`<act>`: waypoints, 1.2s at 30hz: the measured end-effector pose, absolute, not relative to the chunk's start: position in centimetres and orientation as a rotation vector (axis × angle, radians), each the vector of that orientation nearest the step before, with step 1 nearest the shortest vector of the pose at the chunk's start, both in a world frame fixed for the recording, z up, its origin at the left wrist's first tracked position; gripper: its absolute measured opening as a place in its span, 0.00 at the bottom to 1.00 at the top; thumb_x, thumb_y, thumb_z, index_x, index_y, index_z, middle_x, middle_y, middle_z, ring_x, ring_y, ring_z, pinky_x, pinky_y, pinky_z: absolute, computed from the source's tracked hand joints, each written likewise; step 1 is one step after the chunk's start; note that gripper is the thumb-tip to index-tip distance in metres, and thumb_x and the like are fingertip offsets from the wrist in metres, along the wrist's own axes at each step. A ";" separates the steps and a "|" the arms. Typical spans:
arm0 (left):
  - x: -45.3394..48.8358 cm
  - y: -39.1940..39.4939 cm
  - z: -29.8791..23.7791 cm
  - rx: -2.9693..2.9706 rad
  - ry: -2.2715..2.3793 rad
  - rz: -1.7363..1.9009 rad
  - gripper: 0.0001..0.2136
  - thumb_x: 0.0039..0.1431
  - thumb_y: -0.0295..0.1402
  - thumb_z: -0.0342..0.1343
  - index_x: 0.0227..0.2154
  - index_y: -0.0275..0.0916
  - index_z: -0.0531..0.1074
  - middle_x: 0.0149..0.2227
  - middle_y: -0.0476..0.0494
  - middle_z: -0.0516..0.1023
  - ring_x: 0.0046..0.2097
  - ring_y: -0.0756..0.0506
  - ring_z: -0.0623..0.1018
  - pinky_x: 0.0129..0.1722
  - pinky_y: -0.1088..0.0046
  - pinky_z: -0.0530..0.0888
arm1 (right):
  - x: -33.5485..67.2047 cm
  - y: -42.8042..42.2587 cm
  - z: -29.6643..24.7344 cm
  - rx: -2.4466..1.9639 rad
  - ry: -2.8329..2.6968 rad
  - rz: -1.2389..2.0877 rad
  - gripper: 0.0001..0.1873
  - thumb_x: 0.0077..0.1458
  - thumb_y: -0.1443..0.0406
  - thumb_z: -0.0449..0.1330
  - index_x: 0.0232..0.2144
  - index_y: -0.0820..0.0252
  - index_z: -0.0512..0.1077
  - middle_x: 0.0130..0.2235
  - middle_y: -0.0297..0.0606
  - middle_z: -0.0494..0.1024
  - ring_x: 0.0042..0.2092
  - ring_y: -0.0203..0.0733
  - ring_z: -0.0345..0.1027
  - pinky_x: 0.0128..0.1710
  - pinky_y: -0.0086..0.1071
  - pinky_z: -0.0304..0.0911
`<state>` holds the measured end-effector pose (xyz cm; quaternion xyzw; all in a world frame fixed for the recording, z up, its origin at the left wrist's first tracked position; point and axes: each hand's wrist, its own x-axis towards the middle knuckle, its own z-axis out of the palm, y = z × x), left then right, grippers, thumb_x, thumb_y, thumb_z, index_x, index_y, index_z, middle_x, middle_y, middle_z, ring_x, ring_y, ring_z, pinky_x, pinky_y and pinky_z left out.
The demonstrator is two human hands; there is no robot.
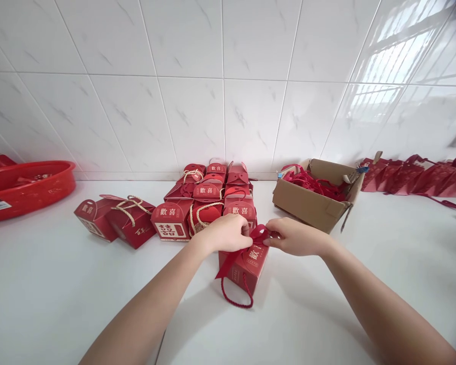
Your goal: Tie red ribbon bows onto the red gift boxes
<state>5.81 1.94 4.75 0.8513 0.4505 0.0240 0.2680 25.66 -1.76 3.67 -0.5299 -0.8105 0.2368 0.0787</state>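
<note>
On a white table, we pinch a ribbon with left hand and right hand atop a red box before clustered boxes, where uneven pulling could slip the ribbon loose or twist the box.

from where i stand, the left forearm, at seven o'clock, and the right forearm, at four, are bare and smooth-looking, slim at the wrists. left grip and right grip are bare, slender-fingered.
</note>
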 end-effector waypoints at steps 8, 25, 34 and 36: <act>5.8 2.0 4.6 2.264 1.216 0.068 0.04 0.43 0.34 0.51 0.22 0.40 0.67 0.28 0.47 0.73 0.27 0.48 0.69 0.21 0.73 0.58 | 25.8 -2.7 4.6 -1.742 -2.415 0.703 0.12 0.55 0.60 0.53 0.23 0.58 0.63 0.28 0.39 0.72 0.27 0.38 0.60 0.24 0.32 0.52; 0.9 0.4 11.1 2.042 1.383 1.301 0.13 0.56 0.44 0.52 0.35 0.40 0.71 0.37 0.49 0.75 0.35 0.49 0.71 0.37 0.72 0.68 | 26.0 -2.9 4.8 -1.306 -2.143 0.565 0.25 0.53 0.53 0.57 0.53 0.51 0.63 0.55 0.41 0.67 0.54 0.48 0.63 0.50 0.41 0.63; -1.1 -4.6 14.1 1.918 1.545 1.529 0.07 0.47 0.35 0.54 0.30 0.55 0.72 0.32 0.55 0.76 0.41 0.41 0.73 0.34 0.62 0.71 | 22.2 -3.8 2.8 -1.358 -2.519 0.558 0.39 0.51 0.53 0.59 0.63 0.42 0.52 0.65 0.39 0.50 0.64 0.57 0.44 0.59 0.50 0.53; -1.6 -5.4 14.4 1.904 1.594 1.482 0.11 0.46 0.38 0.53 0.34 0.60 0.73 0.28 0.53 0.76 0.43 0.38 0.73 0.32 0.60 0.72 | 22.5 -4.3 2.9 -1.417 -2.538 0.544 0.34 0.53 0.54 0.57 0.62 0.38 0.54 0.66 0.37 0.50 0.62 0.57 0.50 0.56 0.50 0.57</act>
